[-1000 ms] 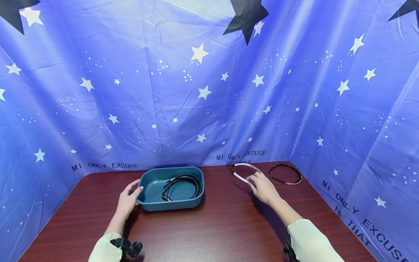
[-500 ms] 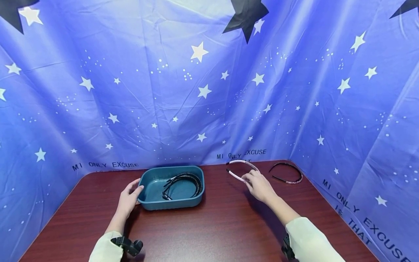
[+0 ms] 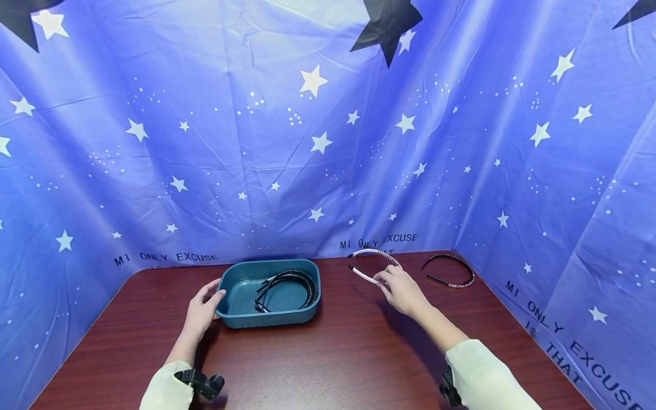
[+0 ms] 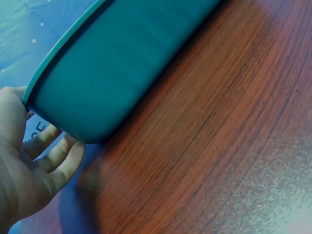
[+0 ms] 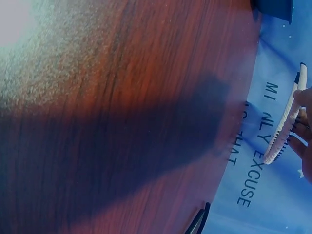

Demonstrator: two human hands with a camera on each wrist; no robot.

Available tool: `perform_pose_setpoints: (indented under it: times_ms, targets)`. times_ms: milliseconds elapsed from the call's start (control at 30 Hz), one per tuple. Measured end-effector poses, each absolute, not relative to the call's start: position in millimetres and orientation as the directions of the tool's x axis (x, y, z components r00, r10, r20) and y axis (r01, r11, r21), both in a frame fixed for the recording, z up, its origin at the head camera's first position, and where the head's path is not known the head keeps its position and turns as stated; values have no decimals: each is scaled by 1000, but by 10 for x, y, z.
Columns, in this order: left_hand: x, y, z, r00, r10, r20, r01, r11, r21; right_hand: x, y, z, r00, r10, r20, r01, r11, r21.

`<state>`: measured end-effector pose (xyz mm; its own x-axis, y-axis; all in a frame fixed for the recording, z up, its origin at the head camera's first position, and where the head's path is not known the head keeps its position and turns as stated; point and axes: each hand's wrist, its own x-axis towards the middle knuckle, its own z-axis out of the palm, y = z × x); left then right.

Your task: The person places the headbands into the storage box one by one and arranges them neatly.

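A teal plastic basin [image 3: 269,320] stands on the table, with black headbands [image 3: 310,289] lying inside. My left hand [image 3: 201,313] grips its left end, thumb over the rim and the other fingers outside; the left wrist view shows these fingers [image 4: 68,163] against the outer wall [image 4: 97,87]. A white headband [image 3: 364,275] with black tips and a striped section is pinched by my right hand [image 3: 405,293]. Its tips point left towards the basin. In the right wrist view the headband [image 5: 287,114] appears off the table, between thumb and fingers.
Another headband [image 3: 463,285], black with a pinkish patterned part, lies at the table's back right corner. Blue star-printed cloth [image 3: 277,142] hangs behind and beside the dark red wooden table [image 3: 307,370].
My right hand has moved slightly left with the white headband, away from the headband in the corner. The left hand and the basin stay in place.
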<state>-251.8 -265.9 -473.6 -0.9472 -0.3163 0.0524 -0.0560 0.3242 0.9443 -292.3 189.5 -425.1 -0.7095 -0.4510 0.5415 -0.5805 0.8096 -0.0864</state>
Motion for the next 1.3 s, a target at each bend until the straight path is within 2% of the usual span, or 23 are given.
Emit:
perform_pose_setpoints:
  times_ms: [467, 1300]
  targets:
    - [-2524, -2661, -4737, -952, -305, 25, -71, 297, 952, -2891, 1784, -4187, -691, -473, 547, -601, 796, -72]
    - [-2522, -2660, -4742, -948, -317, 32, -69, 302, 951, -2877, 1557, -4106, -611, -537, 582, -666, 746, -11]
